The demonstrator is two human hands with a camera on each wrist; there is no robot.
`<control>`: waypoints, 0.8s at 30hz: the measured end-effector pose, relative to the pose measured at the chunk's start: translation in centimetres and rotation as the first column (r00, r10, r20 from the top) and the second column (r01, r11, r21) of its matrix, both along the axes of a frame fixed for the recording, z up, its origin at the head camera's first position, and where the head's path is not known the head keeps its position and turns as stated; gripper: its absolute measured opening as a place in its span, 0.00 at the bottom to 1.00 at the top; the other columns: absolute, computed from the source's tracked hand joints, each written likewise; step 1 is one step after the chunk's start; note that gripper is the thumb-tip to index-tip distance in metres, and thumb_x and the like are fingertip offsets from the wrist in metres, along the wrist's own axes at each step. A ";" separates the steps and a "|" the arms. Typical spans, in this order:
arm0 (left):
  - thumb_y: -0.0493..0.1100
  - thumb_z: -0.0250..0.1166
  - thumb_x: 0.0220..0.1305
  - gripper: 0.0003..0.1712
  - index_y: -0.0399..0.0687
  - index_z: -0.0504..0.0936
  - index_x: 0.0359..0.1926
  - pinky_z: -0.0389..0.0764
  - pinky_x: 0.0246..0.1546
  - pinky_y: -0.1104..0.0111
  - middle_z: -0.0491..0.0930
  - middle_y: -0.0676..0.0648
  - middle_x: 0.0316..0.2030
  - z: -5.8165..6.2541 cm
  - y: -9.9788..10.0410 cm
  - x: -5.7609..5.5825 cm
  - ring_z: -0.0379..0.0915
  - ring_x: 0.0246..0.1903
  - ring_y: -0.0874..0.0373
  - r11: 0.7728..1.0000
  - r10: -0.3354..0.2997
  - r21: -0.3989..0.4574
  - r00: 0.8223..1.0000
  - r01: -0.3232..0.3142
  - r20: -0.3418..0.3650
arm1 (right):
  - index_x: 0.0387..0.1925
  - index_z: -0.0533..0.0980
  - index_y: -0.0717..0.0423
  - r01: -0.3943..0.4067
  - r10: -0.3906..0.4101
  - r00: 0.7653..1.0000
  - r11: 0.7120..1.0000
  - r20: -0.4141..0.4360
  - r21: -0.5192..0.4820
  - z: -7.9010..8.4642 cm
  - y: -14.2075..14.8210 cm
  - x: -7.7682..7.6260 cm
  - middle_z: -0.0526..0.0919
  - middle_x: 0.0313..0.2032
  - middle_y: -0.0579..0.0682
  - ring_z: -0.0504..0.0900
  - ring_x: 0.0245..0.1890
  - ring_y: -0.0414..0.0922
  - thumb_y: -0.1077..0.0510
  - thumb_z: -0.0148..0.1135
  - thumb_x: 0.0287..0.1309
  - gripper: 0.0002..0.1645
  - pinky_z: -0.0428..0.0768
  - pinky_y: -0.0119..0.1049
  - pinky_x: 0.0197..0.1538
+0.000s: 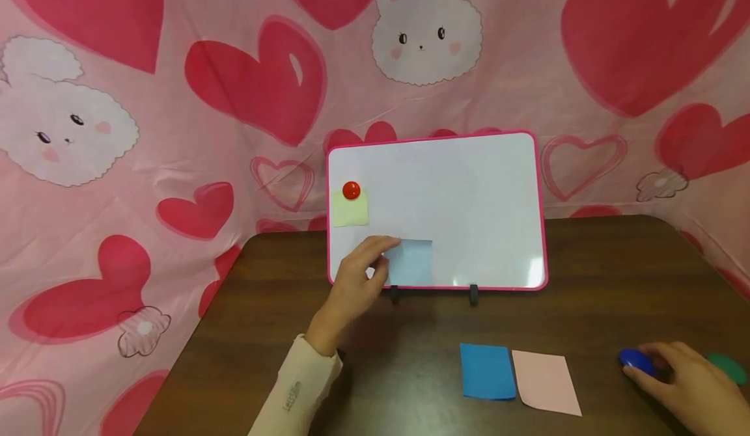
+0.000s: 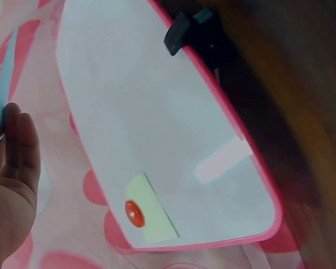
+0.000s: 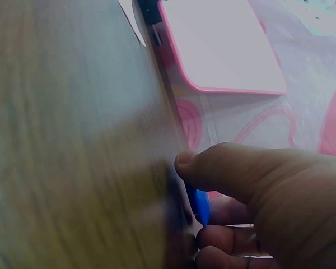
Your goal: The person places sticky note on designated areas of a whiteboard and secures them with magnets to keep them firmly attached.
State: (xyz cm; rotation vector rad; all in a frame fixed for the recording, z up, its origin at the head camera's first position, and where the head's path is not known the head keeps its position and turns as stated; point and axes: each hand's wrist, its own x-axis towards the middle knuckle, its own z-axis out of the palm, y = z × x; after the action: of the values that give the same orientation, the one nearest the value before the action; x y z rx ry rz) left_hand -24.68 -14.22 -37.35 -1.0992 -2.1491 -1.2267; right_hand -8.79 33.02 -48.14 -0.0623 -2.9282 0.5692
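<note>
My left hand (image 1: 355,281) pinches a light blue sticky note (image 1: 413,264) by its upper left corner, in front of the lower part of a pink-framed whiteboard (image 1: 474,195). In the left wrist view that sticky note appears nearly edge-on, off the board's surface. A round blue magnet (image 1: 635,360) lies at the right of the table, with the thumb and fingers of my right hand (image 1: 697,384) around it; the right wrist view shows them gripping its rim. High on the board's left side, a red magnet (image 1: 351,190) sits over a pale green sticky note (image 1: 351,212).
A darker blue sticky note (image 1: 487,372) and a pink sticky note (image 1: 546,382) lie side by side on the brown table (image 1: 246,332). Partly behind my right hand is a green magnet (image 1: 726,368). Black feet (image 1: 474,295) support the board. Pink heart-patterned cloth (image 1: 193,6) hangs behind.
</note>
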 end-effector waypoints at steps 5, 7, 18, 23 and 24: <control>0.23 0.58 0.62 0.27 0.41 0.80 0.61 0.83 0.41 0.64 0.79 0.44 0.55 0.8 -0.3 -0.6 0.77 0.41 0.52 1.000 0.003 0.014 1.000 -0.003 0.012 | 0.45 0.77 0.72 -0.004 0.004 1.000 1.000 0.018 -0.001 0.0 -0.1 -0.5 0.79 0.35 0.58 0.81 0.34 0.61 0.43 0.74 0.55 0.35 0.78 0.59 0.32; 0.23 0.59 0.62 0.28 0.42 0.79 0.63 0.84 0.42 0.64 0.78 0.44 0.56 1.1 -0.5 -0.8 0.77 0.38 0.53 1.000 0.012 0.010 1.000 -0.012 0.018 | 0.46 0.77 0.72 -0.008 0.008 0.999 1.000 0.038 -0.006 0.0 -0.1 -0.7 0.79 0.35 0.57 0.81 0.34 0.59 0.43 0.73 0.56 0.35 0.78 0.58 0.32; 0.27 0.58 0.64 0.31 0.44 0.75 0.68 0.83 0.37 0.65 0.76 0.44 0.60 2.5 -0.5 -2.7 0.79 0.36 0.53 0.998 0.046 -0.042 0.997 -0.043 0.059 | 0.46 0.77 0.74 -0.031 0.031 0.997 1.000 0.069 -0.003 -0.5 0.1 -1.0 0.78 0.35 0.58 0.80 0.32 0.56 0.43 0.74 0.56 0.36 0.79 0.50 0.30; 0.27 0.57 0.65 0.30 0.43 0.75 0.68 0.83 0.40 0.64 0.76 0.43 0.60 2.7 0.1 -3.9 0.78 0.37 0.52 0.999 0.034 -0.027 0.995 -0.032 0.090 | 0.42 0.79 0.72 -0.003 0.003 1.000 1.000 0.010 0.005 -1.1 0.2 -0.5 0.78 0.32 0.57 0.76 0.28 0.48 0.46 0.78 0.50 0.33 0.69 0.33 0.25; 0.27 0.57 0.65 0.30 0.42 0.76 0.67 0.83 0.41 0.64 0.76 0.43 0.60 2.7 0.2 -4.1 0.78 0.37 0.52 0.999 0.039 -0.017 0.995 -0.038 0.089 | 0.41 0.79 0.71 0.011 -0.011 1.000 1.000 0.001 0.008 -1.2 0.1 -0.4 0.78 0.32 0.56 0.76 0.27 0.48 0.46 0.79 0.49 0.33 0.68 0.32 0.24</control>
State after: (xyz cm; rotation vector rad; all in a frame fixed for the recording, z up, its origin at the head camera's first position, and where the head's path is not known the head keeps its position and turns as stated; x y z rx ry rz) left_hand -28.82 -14.04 -34.60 -1.0219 -2.2386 -1.2659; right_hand -9.23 33.16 -49.33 -0.0780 -2.9288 0.5556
